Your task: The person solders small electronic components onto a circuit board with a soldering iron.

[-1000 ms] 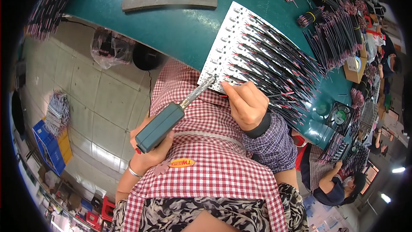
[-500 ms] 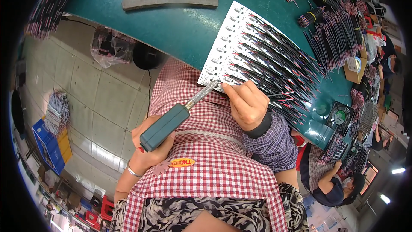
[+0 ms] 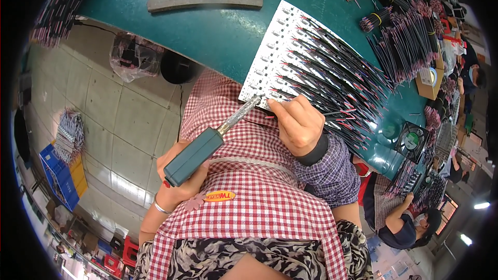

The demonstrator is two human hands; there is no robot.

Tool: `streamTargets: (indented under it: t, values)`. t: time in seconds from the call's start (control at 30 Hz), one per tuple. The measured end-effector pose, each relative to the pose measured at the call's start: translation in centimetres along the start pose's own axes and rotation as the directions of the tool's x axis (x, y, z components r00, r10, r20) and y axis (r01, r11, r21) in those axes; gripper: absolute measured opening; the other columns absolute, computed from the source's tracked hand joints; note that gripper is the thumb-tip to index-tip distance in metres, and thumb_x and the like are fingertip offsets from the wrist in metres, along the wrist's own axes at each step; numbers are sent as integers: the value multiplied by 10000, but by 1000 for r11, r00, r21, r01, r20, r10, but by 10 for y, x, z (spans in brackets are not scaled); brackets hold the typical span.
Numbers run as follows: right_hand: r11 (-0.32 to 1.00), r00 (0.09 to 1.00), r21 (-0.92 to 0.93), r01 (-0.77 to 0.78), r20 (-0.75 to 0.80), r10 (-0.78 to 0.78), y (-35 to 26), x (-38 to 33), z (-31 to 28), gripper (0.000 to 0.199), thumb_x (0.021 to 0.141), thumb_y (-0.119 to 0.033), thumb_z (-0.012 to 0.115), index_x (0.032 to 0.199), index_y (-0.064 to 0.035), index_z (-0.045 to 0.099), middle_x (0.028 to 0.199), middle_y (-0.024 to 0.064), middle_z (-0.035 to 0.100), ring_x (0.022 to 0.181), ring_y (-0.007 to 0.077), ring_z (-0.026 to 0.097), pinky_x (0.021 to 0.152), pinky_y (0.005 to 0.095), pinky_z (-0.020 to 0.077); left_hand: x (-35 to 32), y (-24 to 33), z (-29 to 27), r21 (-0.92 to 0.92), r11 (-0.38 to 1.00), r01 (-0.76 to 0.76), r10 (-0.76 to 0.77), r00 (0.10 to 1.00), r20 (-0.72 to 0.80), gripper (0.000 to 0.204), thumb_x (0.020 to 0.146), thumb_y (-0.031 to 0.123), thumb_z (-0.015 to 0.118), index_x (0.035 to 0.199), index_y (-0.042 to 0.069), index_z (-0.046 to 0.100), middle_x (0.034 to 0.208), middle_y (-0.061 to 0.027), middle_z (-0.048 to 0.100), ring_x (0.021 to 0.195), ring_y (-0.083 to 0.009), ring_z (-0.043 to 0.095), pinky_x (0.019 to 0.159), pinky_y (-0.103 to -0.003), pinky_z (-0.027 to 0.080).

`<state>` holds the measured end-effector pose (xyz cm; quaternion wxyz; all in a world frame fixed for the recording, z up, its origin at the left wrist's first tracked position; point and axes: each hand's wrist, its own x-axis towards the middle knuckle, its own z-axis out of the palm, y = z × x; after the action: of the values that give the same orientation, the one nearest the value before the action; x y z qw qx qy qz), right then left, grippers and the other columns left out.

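My left hand (image 3: 181, 168) is wrapped round the dark green, boxy handle of a soldering gun (image 3: 194, 156). Its metal shaft slants up to the right, the tip at the lower corner of a white circuit board (image 3: 262, 67). Close beside the tip, my right hand (image 3: 300, 124) pinches thumb and forefinger together at the board's lower edge. A thin wire appears to be in that pinch, mostly hidden by the fingers. Rows of black and red wires (image 3: 332, 67) stretch from the board toward the right, and small components dot its bare left part.
A curved grey bar (image 3: 207, 0) lies on the green table (image 3: 207, 36). Bundles of wires (image 3: 404, 46) are heaped at the right, near a cardboard box (image 3: 429, 85) and a small black fan (image 3: 411, 141). A co-worker (image 3: 410, 228) sits at the lower right.
The soldering gun has drawn back slightly down and to the left, together with my left hand. My right hand stays almost in place at the board's edge.
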<state>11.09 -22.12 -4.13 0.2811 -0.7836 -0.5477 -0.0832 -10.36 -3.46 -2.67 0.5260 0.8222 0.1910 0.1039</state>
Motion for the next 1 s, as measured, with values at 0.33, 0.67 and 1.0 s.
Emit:
streamTargets:
  t: [0.33, 0.67, 1.0]
  values:
    - [992, 998, 113, -57, 2, 57, 4, -4, 2, 439, 563, 109, 644, 988, 28, 718, 748, 83, 580, 630, 240, 563, 509, 338, 456, 3, 1, 0, 45, 998, -53, 52, 998, 21, 230, 677, -31, 730, 903, -49, 691, 872, -137, 676, 692, -246, 679, 616, -305, 540]
    - [997, 1000, 74, -21, 5, 20, 4, -4, 2, 444, 557, 83, 635, 989, 31, 720, 746, 86, 584, 628, 237, 557, 507, 340, 453, 2, 1, 1, -43, 997, 61, -60, 998, 25, 217, 665, -30, 728, 878, -37, 684, 858, -137, 665, 702, -259, 673, 623, -314, 535]
    - [999, 1000, 35, 13, 2, -13, 4, -3, 2, 411, 569, 41, 628, 973, 35, 706, 719, 49, 523, 660, 202, 556, 524, 310, 477, -7, -6, 0, -20, 999, 32, -33, 999, -8, 218, 667, -10, 728, 878, -44, 683, 837, -138, 659, 670, -250, 675, 588, -306, 536]
